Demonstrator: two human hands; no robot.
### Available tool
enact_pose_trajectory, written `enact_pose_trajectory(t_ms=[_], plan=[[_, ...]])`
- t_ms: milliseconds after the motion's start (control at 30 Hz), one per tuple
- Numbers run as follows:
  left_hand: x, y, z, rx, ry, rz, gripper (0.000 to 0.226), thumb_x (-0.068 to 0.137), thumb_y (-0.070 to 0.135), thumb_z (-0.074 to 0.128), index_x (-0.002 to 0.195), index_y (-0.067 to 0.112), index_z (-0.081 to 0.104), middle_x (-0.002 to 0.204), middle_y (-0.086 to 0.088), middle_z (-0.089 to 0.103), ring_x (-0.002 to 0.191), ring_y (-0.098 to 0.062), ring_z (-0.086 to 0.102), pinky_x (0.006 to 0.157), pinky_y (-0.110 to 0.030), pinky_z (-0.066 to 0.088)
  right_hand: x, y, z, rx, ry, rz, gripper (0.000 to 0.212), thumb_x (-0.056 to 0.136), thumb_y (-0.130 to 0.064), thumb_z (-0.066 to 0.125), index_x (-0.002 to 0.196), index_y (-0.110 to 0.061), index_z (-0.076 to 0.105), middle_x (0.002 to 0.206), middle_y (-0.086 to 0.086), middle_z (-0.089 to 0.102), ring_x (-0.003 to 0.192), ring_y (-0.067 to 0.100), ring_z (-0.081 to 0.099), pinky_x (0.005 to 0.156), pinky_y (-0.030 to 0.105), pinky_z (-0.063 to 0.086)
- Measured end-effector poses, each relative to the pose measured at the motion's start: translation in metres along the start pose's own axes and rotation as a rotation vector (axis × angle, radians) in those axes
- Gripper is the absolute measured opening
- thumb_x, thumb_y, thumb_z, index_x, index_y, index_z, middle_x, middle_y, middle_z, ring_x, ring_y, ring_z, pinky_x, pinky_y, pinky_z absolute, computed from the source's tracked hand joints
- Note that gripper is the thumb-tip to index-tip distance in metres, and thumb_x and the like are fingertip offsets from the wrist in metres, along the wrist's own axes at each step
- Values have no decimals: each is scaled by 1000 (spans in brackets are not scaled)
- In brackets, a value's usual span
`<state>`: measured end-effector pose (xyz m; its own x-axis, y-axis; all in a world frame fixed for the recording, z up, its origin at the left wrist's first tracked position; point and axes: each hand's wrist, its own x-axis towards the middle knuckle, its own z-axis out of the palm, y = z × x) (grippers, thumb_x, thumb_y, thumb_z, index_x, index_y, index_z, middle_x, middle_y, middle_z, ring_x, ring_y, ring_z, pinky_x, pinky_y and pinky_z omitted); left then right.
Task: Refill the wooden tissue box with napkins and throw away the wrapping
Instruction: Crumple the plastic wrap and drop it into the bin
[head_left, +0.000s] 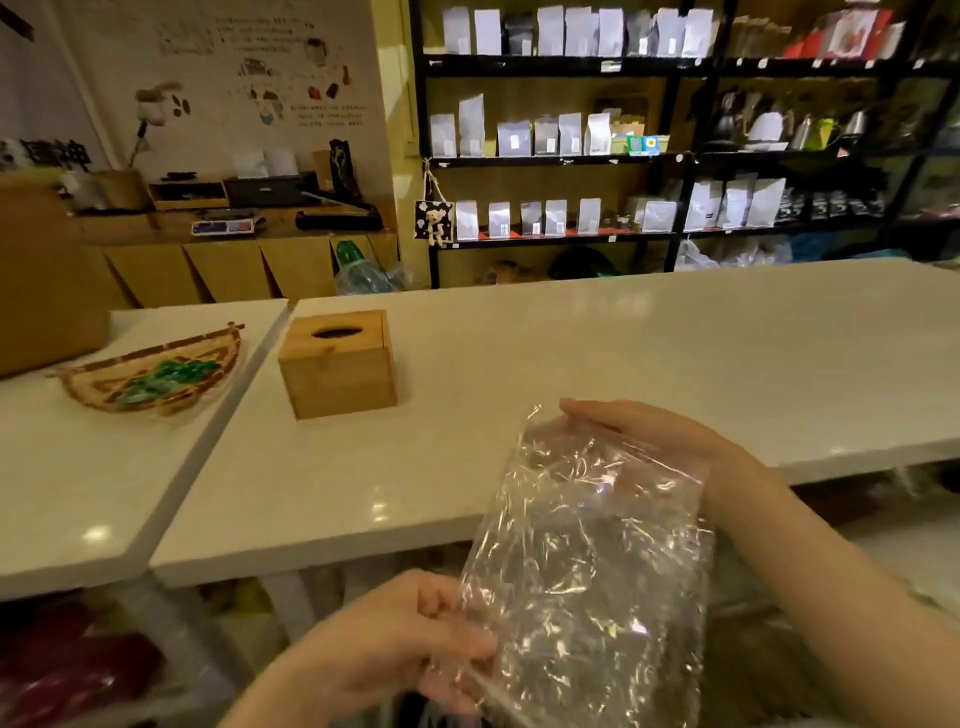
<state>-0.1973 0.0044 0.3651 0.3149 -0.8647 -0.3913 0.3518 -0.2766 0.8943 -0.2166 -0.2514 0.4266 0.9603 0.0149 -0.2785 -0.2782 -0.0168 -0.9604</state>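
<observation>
A clear, crinkled plastic wrapping (587, 561) hangs flat between my two hands above the near edge of the white table (597, 353). My left hand (410, 639) pinches its lower left edge. My right hand (660, 436) holds its upper right edge, partly behind the film. The wrapping looks empty. The wooden tissue box (337, 364) stands upright on the table to the far left of the wrapping, its lid on and the oval slot dark. No napkin shows in the slot.
A woven basket (156, 374) with green items lies on a second white table (67, 483) to the left, beside a cardboard box (47, 291). Black shelves (675, 156) of pouches line the back wall. Storage with red things sits under the tables.
</observation>
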Motion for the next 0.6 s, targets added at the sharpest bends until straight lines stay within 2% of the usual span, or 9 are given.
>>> enact_pose_trajectory(t_ms=[67,133,233,267,300,367,433,533,600], plan=[[-7,-33,3,-133,-22,-51,23,63,4,78,85,0,72,71,-10,74,57,-15,69,51,-23,57,-8,37,15,359,66,104,51,71,-41,64,108,-6,65,91,12,72,87,25,69,81,33,54],[-11,-69,3,-279,8,-125,28,63,2,78,89,-5,70,74,-14,73,58,-20,70,55,-28,59,-21,79,40,679,-70,104,48,84,-43,55,107,-3,66,98,15,72,94,28,67,88,37,52],[-9,-131,0,-411,150,-236,27,68,-3,70,94,-10,68,78,-17,72,64,-24,71,58,-32,60,-35,135,67,890,-19,126,61,87,-50,39,72,-5,77,76,14,76,83,30,65,76,42,49],[-5,-152,0,-434,209,-268,30,67,-2,71,95,-11,67,78,-16,72,66,-24,71,57,-32,59,-36,151,78,862,102,164,66,87,-53,35,70,-6,77,74,14,76,80,30,65,74,42,47],[-2,-171,-1,-445,273,-298,34,65,0,72,97,-11,66,77,-16,72,67,-23,70,58,-32,60,-34,172,83,854,109,192,68,86,-57,32,84,-4,76,85,16,76,83,32,67,75,42,48],[6,-208,-5,-470,410,-340,39,61,4,74,97,-8,67,76,-12,74,64,-20,70,58,-31,60,-22,223,88,854,124,325,75,85,-62,31,116,-2,62,117,21,66,103,34,64,84,44,51],[18,-243,-15,-484,546,-384,40,58,6,75,96,-4,67,81,-12,75,59,-17,69,52,-28,57,-10,266,92,707,189,433,65,85,-56,40,124,-6,55,128,19,57,116,32,55,92,42,46],[45,-288,-32,-478,694,-429,20,68,4,74,86,1,67,88,-13,73,53,-16,68,46,-27,55,11,321,104,345,168,473,29,77,-24,64,104,-16,65,109,11,62,96,22,59,80,30,50],[68,-314,-44,-459,777,-434,6,69,1,74,67,6,71,64,-6,73,45,-13,65,43,-27,54,26,368,112,136,232,521,33,78,-2,65,109,-12,60,98,10,65,80,18,62,64,21,53]])
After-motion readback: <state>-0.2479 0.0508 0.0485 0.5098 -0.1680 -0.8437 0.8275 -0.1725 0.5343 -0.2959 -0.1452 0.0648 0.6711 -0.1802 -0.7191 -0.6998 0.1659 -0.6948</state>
